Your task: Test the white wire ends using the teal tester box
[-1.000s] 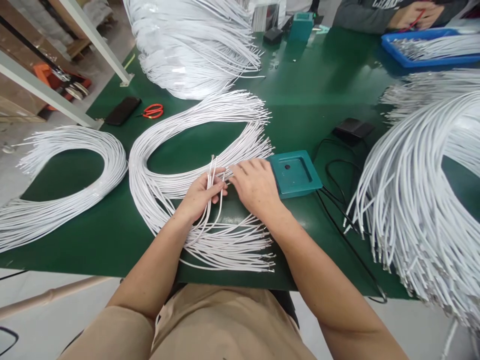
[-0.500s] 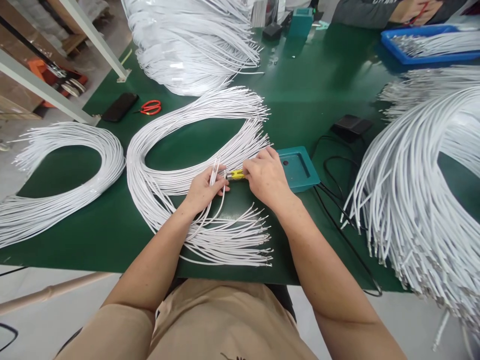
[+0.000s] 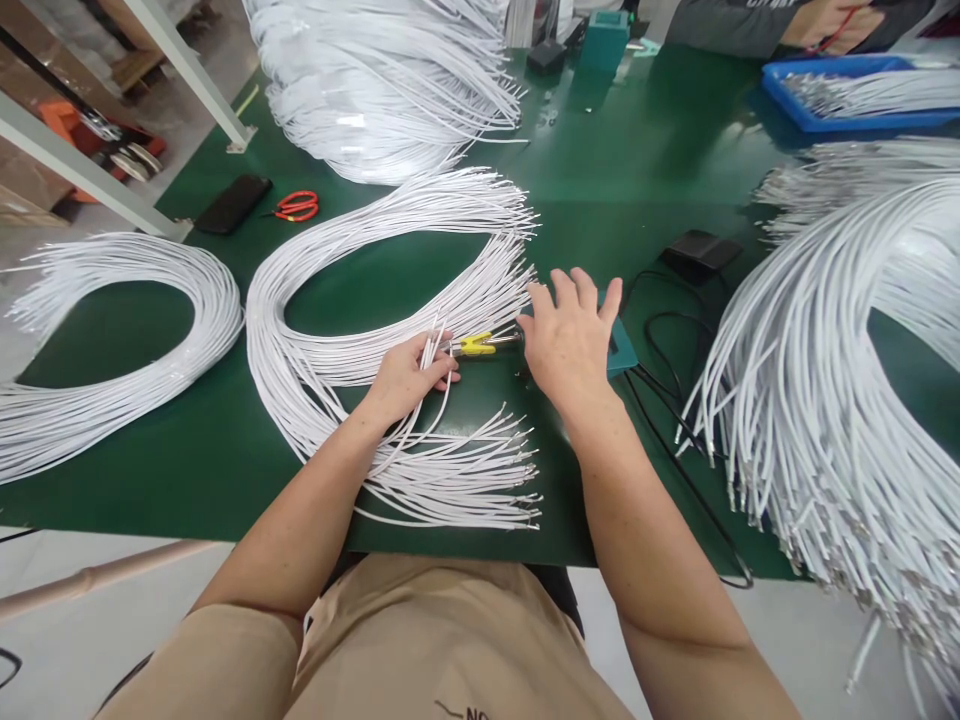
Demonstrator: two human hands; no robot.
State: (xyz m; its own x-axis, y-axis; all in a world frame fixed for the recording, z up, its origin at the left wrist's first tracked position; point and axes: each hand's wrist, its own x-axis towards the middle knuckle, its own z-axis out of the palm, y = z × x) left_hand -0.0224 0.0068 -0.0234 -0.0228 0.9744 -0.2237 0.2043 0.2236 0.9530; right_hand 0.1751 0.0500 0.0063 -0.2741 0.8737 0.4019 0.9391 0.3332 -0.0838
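My left hand is closed around a few white wires, whose ends poke up between thumb and fingers. Against those fingers lies the metal end of a small yellow clip-like tool; a thin metal part runs from its right side toward my right hand. My right hand is open, fingers spread, just right of the tool, above a teal shallow box that it partly hides. Beneath and beyond my left hand lies a looped bundle of white wires, with metal-tipped ends fanned out nearer me.
Another coil lies left; a large wire heap hangs over the right front edge. A black block with cables, red-handled scissors, a dark phone-like object and a blue tray surround. A co-worker's hands hold something red.
My right hand has let go of the yellow tool, moved slightly right and spread its fingers. My left hand still holds the wires. The view has shifted slightly.
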